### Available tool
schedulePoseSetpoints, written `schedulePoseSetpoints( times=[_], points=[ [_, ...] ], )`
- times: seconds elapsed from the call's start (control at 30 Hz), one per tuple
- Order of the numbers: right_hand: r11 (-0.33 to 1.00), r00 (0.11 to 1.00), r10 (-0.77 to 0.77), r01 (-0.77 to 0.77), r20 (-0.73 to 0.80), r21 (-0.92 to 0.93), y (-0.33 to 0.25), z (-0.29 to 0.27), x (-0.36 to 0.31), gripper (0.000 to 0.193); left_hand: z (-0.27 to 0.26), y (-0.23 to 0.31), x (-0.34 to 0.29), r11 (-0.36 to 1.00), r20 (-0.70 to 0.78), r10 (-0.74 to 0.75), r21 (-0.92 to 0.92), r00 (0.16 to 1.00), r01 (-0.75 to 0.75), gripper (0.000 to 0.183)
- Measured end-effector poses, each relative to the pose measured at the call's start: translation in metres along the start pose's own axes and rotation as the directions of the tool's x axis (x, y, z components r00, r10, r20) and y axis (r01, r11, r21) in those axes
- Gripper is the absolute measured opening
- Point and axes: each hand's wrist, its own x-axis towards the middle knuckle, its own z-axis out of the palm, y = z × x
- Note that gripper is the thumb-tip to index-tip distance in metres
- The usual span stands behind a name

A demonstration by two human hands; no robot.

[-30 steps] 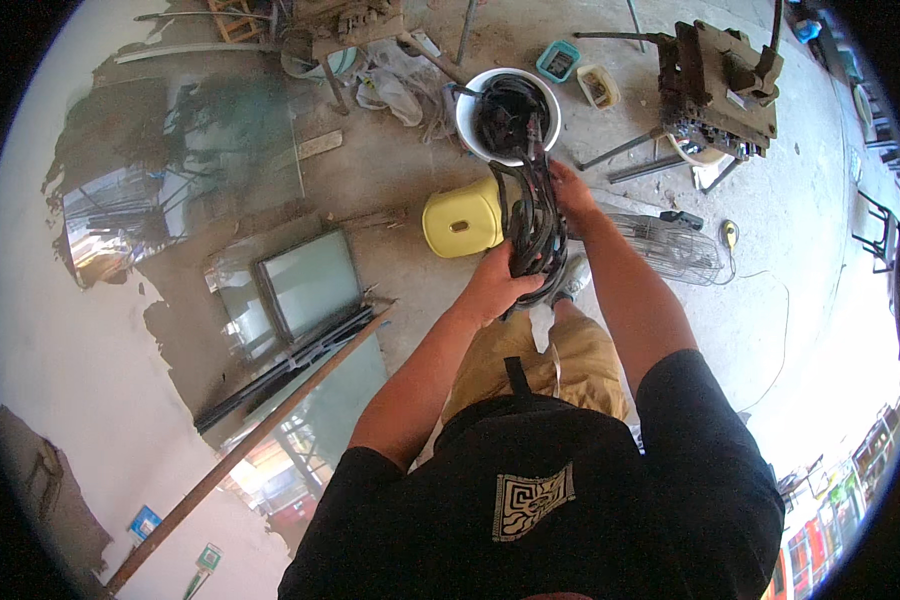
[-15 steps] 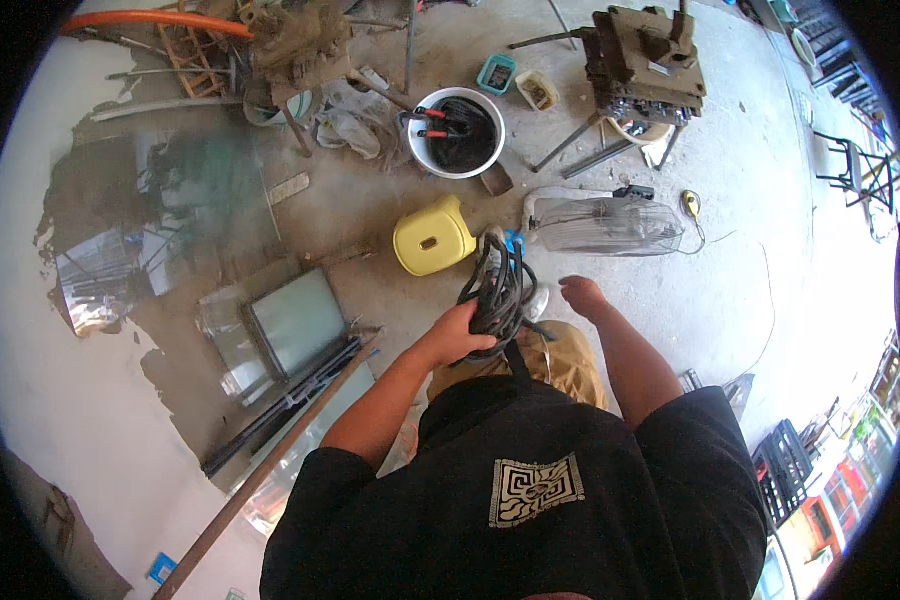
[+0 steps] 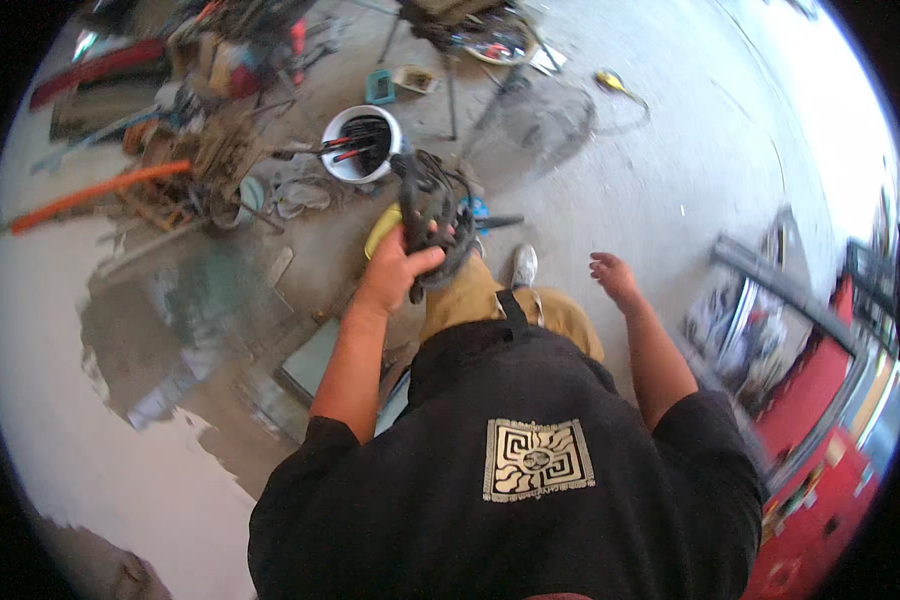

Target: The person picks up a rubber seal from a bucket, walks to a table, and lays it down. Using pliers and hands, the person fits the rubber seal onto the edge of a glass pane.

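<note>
My left hand is closed round a coil of thick black cable, held in front of my left thigh. Loops stand up above the fingers, and one dark end sticks out to the right. A bit of blue shows beside the coil. Behind the hand and cable, a yellow stool is mostly hidden. My right hand hangs out to the right over the floor, fingers loosely apart, with nothing in it.
Ahead stands a white bucket with red-handled tools in it. A blurred fan lies beyond the cable. Glass panes lie at left, an orange tube farther off. Red panels and a grey frame are at right.
The view has swung, so the floor things sit farther left and red panels show at right. My left hand has lifted the cable coil, which now covers most of the stool.
</note>
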Motion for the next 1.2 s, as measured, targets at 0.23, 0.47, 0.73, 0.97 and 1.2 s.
schedulePoseSetpoints(
  times=[0.23,0.47,0.73,0.97,1.2],
  points=[
    [0.909,0.795,0.392,-0.258,-0.463,0.327,0.263,-0.014,-0.181,0.034,0.046,0.040,-0.002,0.983,0.170,0.017,-0.184,0.985,0.014,0.034],
    [0.700,0.532,0.715,-0.536,-0.455,0.472,0.360,0.209,-0.359,0.025,0.066,0.002,0.014,0.987,0.409,-0.154,0.032,0.899,0.155,0.037],
    [0.815,0.823,0.520,-0.397,-0.230,0.421,0.283,0.368,-0.416,0.041,0.102,-0.065,-0.015,0.886,0.562,-0.389,0.446,0.730,0.129,0.043],
    [0.661,0.664,0.658,-0.285,-0.354,0.695,0.325,0.393,-0.448,0.052,0.210,-0.125,-0.112,0.733,0.618,-0.569,0.680,0.542,-0.005,0.032],
    [0.623,0.629,0.686,-0.246,-0.366,0.743,0.485,0.447,-0.542,0.039,0.337,-0.226,-0.247,0.686,0.653,-0.628,0.721,0.423,-0.095,0.030]
  ],
)
